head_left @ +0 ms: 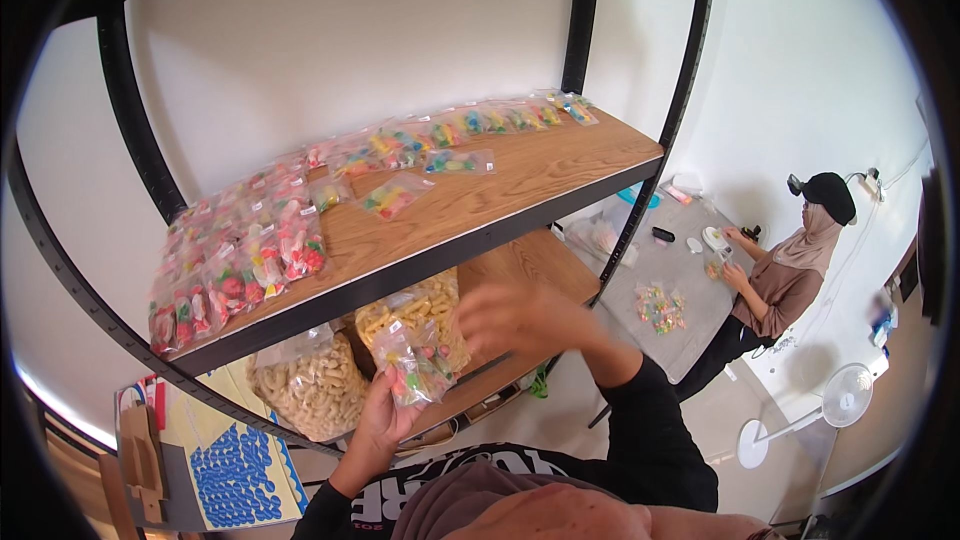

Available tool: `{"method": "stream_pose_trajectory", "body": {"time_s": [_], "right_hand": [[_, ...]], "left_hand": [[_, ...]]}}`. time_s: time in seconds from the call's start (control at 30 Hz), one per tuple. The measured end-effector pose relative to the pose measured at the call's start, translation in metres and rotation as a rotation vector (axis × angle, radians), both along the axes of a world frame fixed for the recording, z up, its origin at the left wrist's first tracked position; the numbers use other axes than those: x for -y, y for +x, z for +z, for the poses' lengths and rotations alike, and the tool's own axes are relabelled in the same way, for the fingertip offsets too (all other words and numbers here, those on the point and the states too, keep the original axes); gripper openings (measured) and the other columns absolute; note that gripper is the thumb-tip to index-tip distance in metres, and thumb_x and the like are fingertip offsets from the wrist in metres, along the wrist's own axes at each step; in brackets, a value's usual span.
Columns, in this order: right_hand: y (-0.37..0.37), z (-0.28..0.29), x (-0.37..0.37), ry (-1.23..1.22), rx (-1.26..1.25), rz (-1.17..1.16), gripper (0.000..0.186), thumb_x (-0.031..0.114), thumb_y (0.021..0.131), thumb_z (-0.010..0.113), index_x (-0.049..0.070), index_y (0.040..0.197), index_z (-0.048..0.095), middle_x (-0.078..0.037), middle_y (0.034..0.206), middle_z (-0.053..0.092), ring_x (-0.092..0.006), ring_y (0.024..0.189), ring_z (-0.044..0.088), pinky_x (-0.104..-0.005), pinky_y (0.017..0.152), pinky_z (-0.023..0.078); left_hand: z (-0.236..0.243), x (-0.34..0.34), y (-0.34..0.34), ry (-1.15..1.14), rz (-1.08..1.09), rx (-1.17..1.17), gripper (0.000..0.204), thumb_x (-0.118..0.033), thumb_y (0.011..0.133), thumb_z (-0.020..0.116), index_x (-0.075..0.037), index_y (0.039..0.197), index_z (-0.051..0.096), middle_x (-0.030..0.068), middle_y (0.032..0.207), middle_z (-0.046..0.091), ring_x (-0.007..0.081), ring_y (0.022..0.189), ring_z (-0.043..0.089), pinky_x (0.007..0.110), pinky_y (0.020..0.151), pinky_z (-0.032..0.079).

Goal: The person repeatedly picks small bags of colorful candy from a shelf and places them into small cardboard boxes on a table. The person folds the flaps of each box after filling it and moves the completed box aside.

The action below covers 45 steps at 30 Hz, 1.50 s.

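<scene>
My left hand (379,418) is closed on clear plastic bags of colourful candies (416,368), held in front of the shelf's lower level. More than one bag seems to be in the grip. To the right of them, my right hand (520,321) hangs in the air before the shelf edge, smeared by motion, so its fingers cannot be read. On the wooden upper shelf (460,205), small candy bags (245,250) with red and pink pieces lie packed in rows at the left. Others with green, yellow and blue pieces (485,120) run along the back, and a single bag (397,195) lies nearer the front.
Below, large clear bags of pale curled snacks (308,385) and yellow ones (430,305) stand on the lower shelf. A black shelf post (640,200) rises at the right. Beyond it, another person (800,260) works at a grey table (625,315). A white fan (847,395) stands farther right.
</scene>
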State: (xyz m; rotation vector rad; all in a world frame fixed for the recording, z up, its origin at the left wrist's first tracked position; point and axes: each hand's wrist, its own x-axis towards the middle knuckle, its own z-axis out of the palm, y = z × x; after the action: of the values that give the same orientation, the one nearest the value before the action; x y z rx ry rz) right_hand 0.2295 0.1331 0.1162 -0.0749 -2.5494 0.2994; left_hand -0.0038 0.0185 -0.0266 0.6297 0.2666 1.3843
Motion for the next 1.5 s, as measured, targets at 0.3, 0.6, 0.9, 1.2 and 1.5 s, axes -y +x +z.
{"method": "stream_pose_trajectory", "body": {"time_s": [0.3, 0.6, 0.9, 1.2, 1.5], "right_hand": [[-0.009, 0.046, -0.127, 0.103, -0.178, -0.527, 0.031, 0.032, 0.099, 0.057, 0.009, 0.116, 0.070, -0.015, 0.129, 0.058, -0.0379, 0.124, 0.050, -0.0467, 0.105, 0.038], [-0.006, 0.062, -0.090, 0.086, -0.032, -0.601, 0.032, 0.028, 0.102, 0.052, 0.009, 0.122, 0.068, -0.011, 0.125, 0.060, -0.0330, 0.119, 0.054, -0.0436, 0.104, 0.036], [0.003, 0.072, -0.105, -0.141, 0.081, -0.540, 0.039, 0.030, 0.097, 0.061, 0.007, 0.128, 0.064, -0.016, 0.130, 0.058, -0.0361, 0.122, 0.052, -0.0411, 0.104, 0.041], [0.013, 0.056, -0.085, 0.014, -0.012, -0.524, 0.048, 0.029, 0.084, 0.077, 0.008, 0.126, 0.067, -0.015, 0.116, 0.060, -0.0327, 0.112, 0.054, -0.0407, 0.099, 0.041], [0.012, 0.033, -0.015, 0.151, -0.279, -0.629, 0.044, 0.005, 0.071, 0.079, 0.012, 0.114, 0.074, -0.007, 0.095, 0.059, -0.0283, 0.094, 0.055, -0.0399, 0.083, 0.041]], "left_hand": [[-0.007, 0.005, -0.001, 0.068, -0.003, -0.056, 0.060, -0.041, 0.092, 0.068, -0.003, 0.134, 0.048, 0.0110, 0.130, 0.056, 0.0363, 0.139, 0.040, 0.063, 0.111, 0.038], [-0.001, 0.018, -0.007, -0.041, 0.046, -0.052, 0.060, -0.039, 0.092, 0.068, -0.003, 0.135, 0.046, 0.0127, 0.132, 0.056, 0.0397, 0.140, 0.039, 0.066, 0.113, 0.033], [-0.016, 0.017, -0.013, -0.043, 0.026, -0.031, 0.056, -0.032, 0.093, 0.069, -0.006, 0.136, 0.045, 0.0135, 0.130, 0.058, 0.0428, 0.141, 0.037, 0.067, 0.113, 0.033], [-0.016, 0.034, -0.016, -0.074, 0.041, -0.083, 0.059, -0.031, 0.092, 0.070, -0.006, 0.138, 0.043, 0.0186, 0.134, 0.056, 0.0443, 0.139, 0.040, 0.065, 0.109, 0.041], [-0.013, 0.065, -0.030, -0.068, 0.075, -0.075, 0.064, -0.030, 0.093, 0.069, -0.009, 0.145, 0.038, 0.0206, 0.136, 0.055, 0.0439, 0.140, 0.040, 0.057, 0.101, 0.052]]}}
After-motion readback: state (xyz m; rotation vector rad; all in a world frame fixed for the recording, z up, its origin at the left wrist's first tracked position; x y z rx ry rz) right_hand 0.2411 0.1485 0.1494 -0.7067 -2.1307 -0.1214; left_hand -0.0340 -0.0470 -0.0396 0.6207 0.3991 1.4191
